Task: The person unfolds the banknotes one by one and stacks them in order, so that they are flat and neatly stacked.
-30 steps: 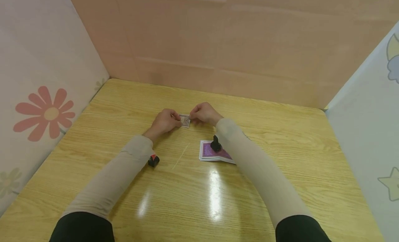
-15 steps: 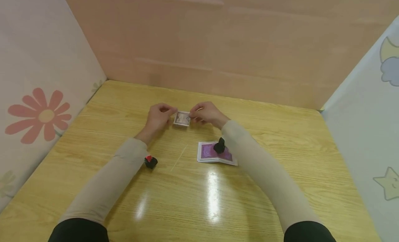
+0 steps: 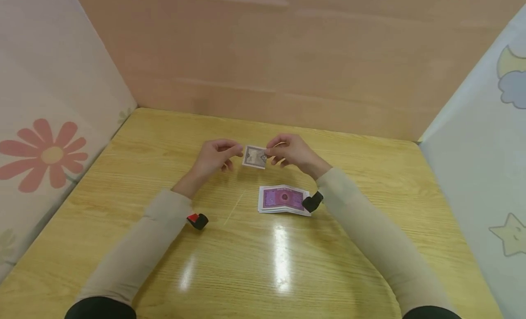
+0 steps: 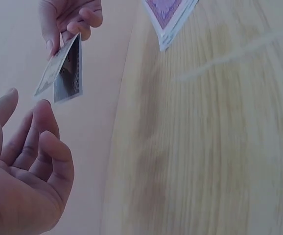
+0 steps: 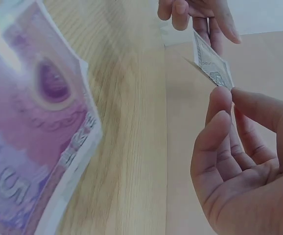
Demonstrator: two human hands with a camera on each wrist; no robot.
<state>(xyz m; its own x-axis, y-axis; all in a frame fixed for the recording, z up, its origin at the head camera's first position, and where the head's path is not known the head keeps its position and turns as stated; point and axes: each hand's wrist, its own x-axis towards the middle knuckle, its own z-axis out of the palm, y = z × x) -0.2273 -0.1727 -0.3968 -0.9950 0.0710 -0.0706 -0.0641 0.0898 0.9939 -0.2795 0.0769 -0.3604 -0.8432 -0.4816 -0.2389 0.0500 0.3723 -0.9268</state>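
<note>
A small folded banknote [image 3: 255,157], greyish with a pale border, is held above the table by its right edge. My right hand [image 3: 291,152] pinches that edge between thumb and forefinger. In the left wrist view the note [image 4: 69,73] hangs as two leaves spread in a V, joined along a fold. My left hand [image 3: 214,158] is just left of the note, its thumb and fingers apart with nothing between them. Nearer to me, a stack of purple banknotes [image 3: 283,198] with white borders lies on the table, creased up along the middle.
The wood-grain table [image 3: 230,264] is bounded by a pinkish back panel [image 3: 267,67] and pale side panels with printed flowers, a star and a cloud. Black wrist cameras stick out from both sleeves; the right one overlaps the stack's corner in the head view.
The folded banknote has come up from the table and shifted right in my right hand. My left fingers have let go of its left edge. The stack stays put.
</note>
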